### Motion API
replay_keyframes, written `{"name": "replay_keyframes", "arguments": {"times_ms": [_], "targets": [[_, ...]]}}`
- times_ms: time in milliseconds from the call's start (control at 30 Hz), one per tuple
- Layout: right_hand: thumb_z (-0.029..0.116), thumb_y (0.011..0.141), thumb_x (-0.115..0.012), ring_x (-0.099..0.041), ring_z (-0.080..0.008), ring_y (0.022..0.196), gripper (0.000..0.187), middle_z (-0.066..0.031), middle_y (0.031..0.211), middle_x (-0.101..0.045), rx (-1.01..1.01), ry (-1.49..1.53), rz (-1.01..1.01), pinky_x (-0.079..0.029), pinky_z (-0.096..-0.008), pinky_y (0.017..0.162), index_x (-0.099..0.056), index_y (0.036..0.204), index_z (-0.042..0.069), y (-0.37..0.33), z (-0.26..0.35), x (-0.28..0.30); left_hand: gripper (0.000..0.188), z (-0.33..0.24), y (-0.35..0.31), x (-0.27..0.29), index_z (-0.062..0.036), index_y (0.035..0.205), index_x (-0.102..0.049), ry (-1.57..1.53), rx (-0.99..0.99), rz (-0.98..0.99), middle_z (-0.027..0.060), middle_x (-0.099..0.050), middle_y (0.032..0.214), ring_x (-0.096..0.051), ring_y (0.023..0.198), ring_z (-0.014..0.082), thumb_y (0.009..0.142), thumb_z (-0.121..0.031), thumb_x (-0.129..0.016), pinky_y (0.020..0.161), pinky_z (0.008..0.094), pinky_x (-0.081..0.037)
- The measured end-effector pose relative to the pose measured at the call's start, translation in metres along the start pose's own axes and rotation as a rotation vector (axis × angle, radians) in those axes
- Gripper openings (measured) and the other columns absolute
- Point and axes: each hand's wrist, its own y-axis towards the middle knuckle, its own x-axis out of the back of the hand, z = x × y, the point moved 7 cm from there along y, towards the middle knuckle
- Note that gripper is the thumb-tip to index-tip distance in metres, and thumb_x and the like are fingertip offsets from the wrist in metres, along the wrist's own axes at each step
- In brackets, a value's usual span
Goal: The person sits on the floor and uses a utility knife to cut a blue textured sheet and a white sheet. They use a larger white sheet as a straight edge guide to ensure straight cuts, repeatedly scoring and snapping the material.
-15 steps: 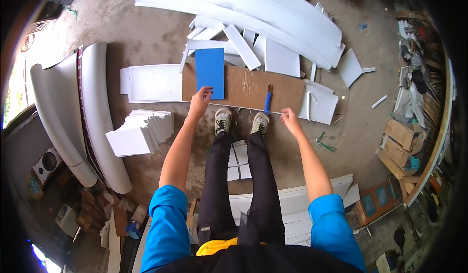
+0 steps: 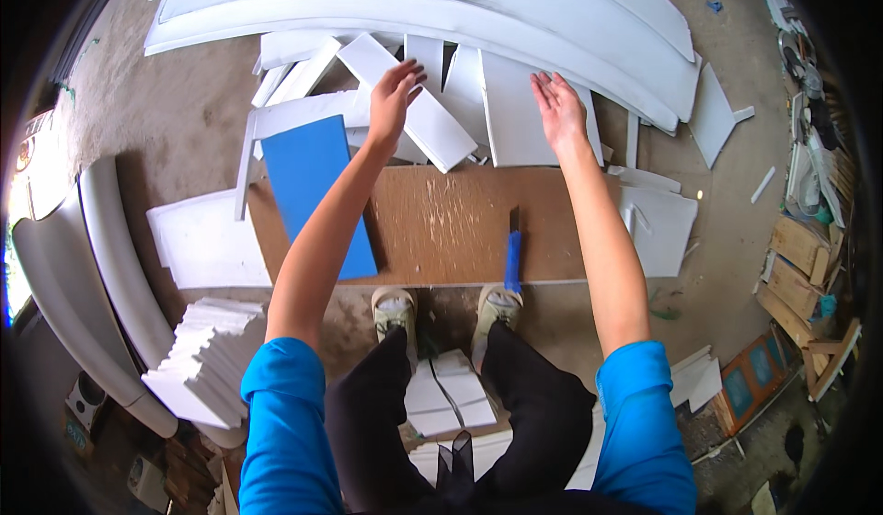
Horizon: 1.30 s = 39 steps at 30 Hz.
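Observation:
My left hand [image 2: 395, 101] hovers over the pile of white foam-like pieces, nearest a narrow white strip [image 2: 432, 133]; its fingers are loosely extended and nothing is in them. To its right, my right hand [image 2: 559, 110] is stretched open and empty, above a broad white sheet [image 2: 513, 115]. Whether either hand touches the pile I cannot tell. Below them, a brown wooden board [image 2: 441, 230] lies lengthwise in front of my feet. A flat blue rectangular panel [image 2: 313, 179] rests slanted on the board's left part, partly behind my left forearm. On the right part lies a blue-handled utility knife [image 2: 513, 253].
Long curved white sheets [image 2: 414, 5] lie beyond the pile. A stack of white slabs [image 2: 204, 363] stands at the left, beside large rolled sheets [image 2: 129, 239]. A tied white bundle [image 2: 449, 391] sits between my feet. Cardboard boxes [image 2: 793, 244] line the right side.
Both hands have moved forward, from the board's near edge to over the white pile. The blue panel has turned aslant and shifted left on the board. My knees have bent.

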Motion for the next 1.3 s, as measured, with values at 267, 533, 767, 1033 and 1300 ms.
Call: {"name": "replay_keyframes", "arguments": {"times_ms": [267,533,767,1033,1300], "targets": [[0.002,0.086,-0.042,-0.04,-0.0395,0.111,0.037,-0.0225,0.12,-0.035,-0.012,0.19,-0.291,-0.041,-0.0501,0.094,-0.031,0.12,-0.008,0.082,-0.027,0.027,0.063,0.049,0.099,-0.02,0.013,0.128,-0.012,-0.286,0.073,-0.175,0.0261,-0.036,0.122,-0.051,0.106,0.0351,0.084,-0.007,-0.053,0.092,0.0351,-0.046],[-0.001,0.084,-0.049,-0.043,-0.0354,0.103,0.036,-0.019,0.112,-0.037,0.036,0.103,-0.048,-0.047,-0.0494,0.086,-0.035,0.117,-0.001,0.082,0.009,0.004,0.026,0.022,0.116,-0.023,0.0122,0.1,-0.038,-0.367,0.08,-0.196,0.0197,-0.053,0.094,-0.061,0.084,0.0272,0.081,0.003,-0.053,0.078,0.0303,-0.054],[-0.004,0.083,-0.041,-0.037,-0.0429,0.114,0.04,-0.0264,0.122,-0.033,0.111,0.075,0.02,-0.04,-0.0565,0.094,-0.027,0.12,-0.01,0.032,0.028,-0.004,0.028,0.007,0.072,-0.031,0.0111,0.101,-0.042,-0.301,0.065,-0.153,0.0197,-0.054,0.095,-0.063,0.074,0.0247,0.076,0.007,-0.053,0.068,0.0287,-0.056],[-0.009,0.08,-0.034,-0.036,-0.0438,0.116,0.043,-0.0262,0.125,-0.031,0.159,0.117,-0.002,-0.039,-0.0586,0.093,-0.027,0.123,-0.007,-0.034,0.04,0.03,0.032,0.006,0.005,-0.056,0.0161,0.104,-0.042,-0.349,0.063,-0.044,0.0221,-0.049,0.107,-0.06,0.089,0.0267,0.075,0.007,-0.051,0.077,0.0286,-0.056],[-0.012,0.078,-0.033,-0.036,-0.0468,0.114,0.047,-0.0275,0.124,-0.03,0.288,0.091,0.059,-0.038,-0.0631,0.09,-0.023,0.123,-0.01,-0.127,0.085,0.03,0.076,-0.026,-0.051,-0.042,0.0054,0.116,-0.001,-0.485,0.085,-0.218,0.0284,-0.038,0.113,-0.06,0.082,0.035,0.069,-0.001,-0.061,0.066,0.0362,-0.059]]}}
